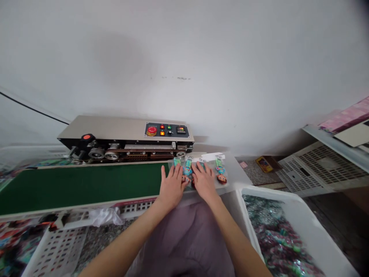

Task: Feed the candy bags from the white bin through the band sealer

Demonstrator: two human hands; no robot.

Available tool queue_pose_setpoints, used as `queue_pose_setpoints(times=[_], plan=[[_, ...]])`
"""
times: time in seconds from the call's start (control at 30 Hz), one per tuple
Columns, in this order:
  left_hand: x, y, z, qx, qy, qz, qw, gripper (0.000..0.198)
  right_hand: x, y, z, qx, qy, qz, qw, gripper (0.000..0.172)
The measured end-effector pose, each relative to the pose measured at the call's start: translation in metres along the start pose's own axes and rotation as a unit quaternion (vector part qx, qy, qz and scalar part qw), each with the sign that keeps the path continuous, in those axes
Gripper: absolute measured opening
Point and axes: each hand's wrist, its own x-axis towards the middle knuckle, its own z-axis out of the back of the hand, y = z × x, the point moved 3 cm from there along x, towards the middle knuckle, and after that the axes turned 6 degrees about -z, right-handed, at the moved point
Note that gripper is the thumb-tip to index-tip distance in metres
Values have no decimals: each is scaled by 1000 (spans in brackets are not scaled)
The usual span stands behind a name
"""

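Observation:
Both my hands lie flat, fingers spread, on a row of small clear packets at the right end of a green conveyor belt [80,186]. My left hand [172,186] covers one packet near the belt's end. Beside it my right hand [204,181] presses on another. A packet with a teal and orange toy [188,168] shows between the hands, and a further packet [220,171] lies free just right of my right hand. Behind the belt stands the sealing machine [127,134] with its control panel [167,130].
A white crate [291,215] full of wrapped packets sits at the lower right. A perforated white crate [314,169] lies on its side at the right under a shelf. Another white basket [57,250] and a plastic bag [105,216] are at the lower left. The wall is close behind.

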Motion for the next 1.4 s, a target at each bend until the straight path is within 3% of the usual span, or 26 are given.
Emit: queue_pose_setpoints(times=[0.17, 0.27, 0.37, 0.43, 0.6, 0.77, 0.83, 0.9, 1.0, 1.07, 1.2, 1.4], plan=[[-12, 25, 19, 36, -12, 57, 998, 53, 2, 4, 4, 6, 11, 0, 1000, 48], [5, 20, 20, 20, 4, -30, 999, 49, 3, 3, 4, 9, 12, 16, 1000, 48], [27, 6, 7, -7, 49, -146, 988, 49, 4, -5, 0, 4, -7, -7, 1000, 53], [34, 2, -4, -13, 57, -165, 985, 50, 3, -12, -4, -1, -20, -40, 999, 56], [24, 14, -14, -2, 24, -89, 996, 51, 4, -9, -11, 0, -8, 3, 1000, 52], [13, 30, 10, 23, -1, 1, 1000, 50, 8, 0, -4, 35, -12, 44, 998, 51], [19, 23, 16, 25, -7, 9, 1000, 50, 8, -16, 0, 42, -49, 12, 998, 51], [29, 4, 13, 10, 3, -25, 1000, 50, 7, -43, 2, 29, -87, -43, 995, 51], [44, -27, -4, -25, 22, -89, 996, 53, 3, -82, -3, -8, -96, -136, 986, 53], [47, -37, -16, -33, 22, -106, 994, 54, 1, -92, -10, -19, -77, -156, 985, 56], [38, -21, -26, -23, 8, -93, 995, 53, -5, -69, -24, -13, -54, -116, 992, 57], [10, 27, -6, 18, 18, -55, 998, 52, -11, -6, -22, 12, -59, -92, 994, 55]])
